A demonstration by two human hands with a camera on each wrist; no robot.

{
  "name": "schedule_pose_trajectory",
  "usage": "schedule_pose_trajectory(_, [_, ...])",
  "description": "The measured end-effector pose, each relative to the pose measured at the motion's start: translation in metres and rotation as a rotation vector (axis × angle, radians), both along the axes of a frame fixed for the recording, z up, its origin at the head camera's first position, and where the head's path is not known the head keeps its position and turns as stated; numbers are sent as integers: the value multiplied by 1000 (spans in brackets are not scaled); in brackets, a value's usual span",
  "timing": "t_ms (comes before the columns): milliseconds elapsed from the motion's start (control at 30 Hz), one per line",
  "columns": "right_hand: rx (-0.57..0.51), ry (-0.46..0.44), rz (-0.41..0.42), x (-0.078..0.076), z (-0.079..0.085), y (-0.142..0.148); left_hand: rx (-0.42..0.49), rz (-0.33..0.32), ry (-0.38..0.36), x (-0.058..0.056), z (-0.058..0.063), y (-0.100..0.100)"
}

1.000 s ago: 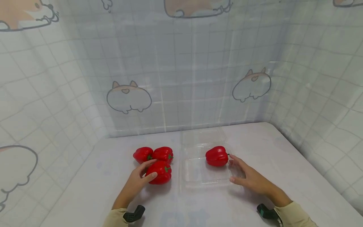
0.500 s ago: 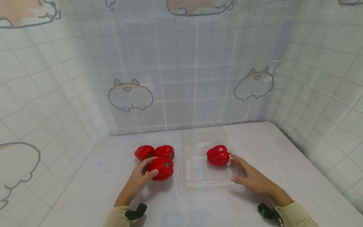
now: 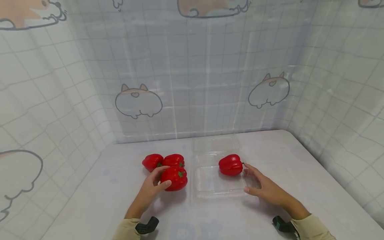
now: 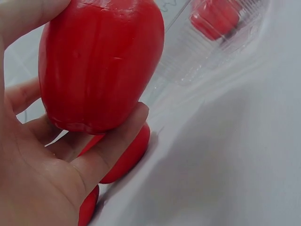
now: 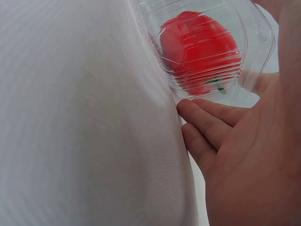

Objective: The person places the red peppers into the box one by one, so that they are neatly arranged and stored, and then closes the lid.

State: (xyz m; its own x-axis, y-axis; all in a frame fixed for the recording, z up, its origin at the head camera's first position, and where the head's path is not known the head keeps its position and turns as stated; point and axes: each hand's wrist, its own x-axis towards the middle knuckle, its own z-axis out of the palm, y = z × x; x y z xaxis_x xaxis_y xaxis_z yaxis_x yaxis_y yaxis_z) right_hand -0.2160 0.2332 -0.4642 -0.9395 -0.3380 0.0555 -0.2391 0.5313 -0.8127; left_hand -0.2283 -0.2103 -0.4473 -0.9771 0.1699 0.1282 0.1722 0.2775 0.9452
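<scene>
My left hand (image 3: 150,186) grips a red bell pepper (image 3: 175,179) with a green stem, thumb on the near side and fingers behind. In the left wrist view this bell pepper (image 4: 101,66) is clear of the table, its shadow falling to one side. A clear plastic clamshell box (image 3: 207,180) lies open, lid flat toward the back wall. Inside its right part rests another red bell pepper (image 3: 230,165), stem pointing right. At the box's right end is my right hand (image 3: 267,189), fingers spread and loosely bent, fingertips at the plastic wall (image 5: 207,80).
Two more red bell peppers, a left one (image 3: 153,162) and a right one (image 3: 174,160), lie side by side behind my left hand. The white table (image 3: 192,216) is enclosed by patterned curtains (image 3: 192,83) at the back and sides.
The held bell pepper has come up off the table and shifted slightly right and away with my left hand. My right hand and the box stay where they were.
</scene>
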Motion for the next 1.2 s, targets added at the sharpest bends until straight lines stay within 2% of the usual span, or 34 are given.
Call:
schedule_pose_trajectory(433, [-15,3,4,1,2,-1,62,-5,-21,4,2,10])
schedule_pose_trajectory(833, [-14,19,9,1,0,0,95,-12,0,8,6,15])
schedule_pose_trajectory(1200, [-17,10,11,1,0,0,123,0,52,6,7,22])
